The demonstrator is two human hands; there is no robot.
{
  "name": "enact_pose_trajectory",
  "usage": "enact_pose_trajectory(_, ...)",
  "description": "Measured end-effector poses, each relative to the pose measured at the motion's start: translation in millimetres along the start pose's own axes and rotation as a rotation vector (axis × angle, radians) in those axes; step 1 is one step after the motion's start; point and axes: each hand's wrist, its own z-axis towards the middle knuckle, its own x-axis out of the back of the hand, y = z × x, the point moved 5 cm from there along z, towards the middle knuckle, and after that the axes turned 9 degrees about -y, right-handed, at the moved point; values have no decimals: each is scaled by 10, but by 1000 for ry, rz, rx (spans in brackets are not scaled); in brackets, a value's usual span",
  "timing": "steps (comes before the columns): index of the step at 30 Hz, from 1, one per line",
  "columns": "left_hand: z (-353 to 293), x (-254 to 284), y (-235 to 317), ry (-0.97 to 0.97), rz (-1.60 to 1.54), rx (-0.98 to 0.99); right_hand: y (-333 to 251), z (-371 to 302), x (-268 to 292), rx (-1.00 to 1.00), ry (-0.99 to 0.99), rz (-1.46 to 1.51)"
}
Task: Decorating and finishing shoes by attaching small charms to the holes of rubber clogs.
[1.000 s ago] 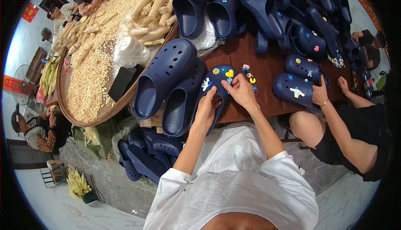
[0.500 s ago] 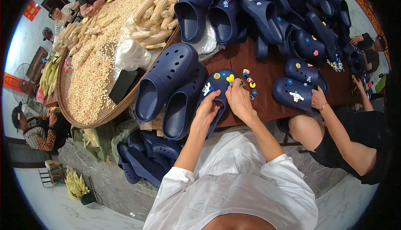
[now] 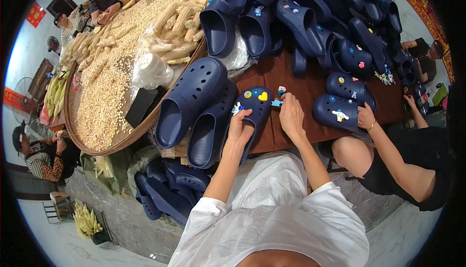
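Two hands work one navy foam clog [image 3: 255,107] lying on the brown desk [image 3: 301,85]. The left hand [image 3: 240,129] presses flat on its upper, grip loose; the right hand [image 3: 291,114] pinches a small blue charm [image 3: 276,103] beside the toe. The clog looks light, soft and springy, best steadied by its sides. Plain clogs [image 3: 191,99] lie just left.

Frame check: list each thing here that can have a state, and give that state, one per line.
left hand: resting on the decorated clog, steadying it.
right hand: fingertips at a small blue charm by the clog's edge.
decorated clog: flat on the table, several charms fitted.
plain clogs: beside it, no charms.
round tray: covered with corn kernels and cobs.
co-worker's hand: on another charmed clog.
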Motion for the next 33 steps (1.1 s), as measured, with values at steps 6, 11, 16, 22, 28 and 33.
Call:
enact_pose_trajectory(6, 52, 33, 9, -43, -3, -52, -360, 167, 90, 273, 61, 26)
enact_pose_trajectory(11, 87, 44, -3, -51, 17, -74, -475, 245, -35, 299, -11, -36)
enact_pose_trajectory(16, 118, 112, -31, -73, 40, -82, -529, 293, -20, 337, -15, -55)
enact_pose_trajectory(22, 140, 103, -19, -48, 6, -101, -445, 502, -87, 269, -23, 42)
enact_pose_trajectory(28, 92, 119, -4, 81, 86, -160, -384, 511, -122, 259, 57, 156)
enact_pose_trajectory(33, 61, 41, -10, 59, 80, -181, -478, 415, -222, 229, -17, 217)
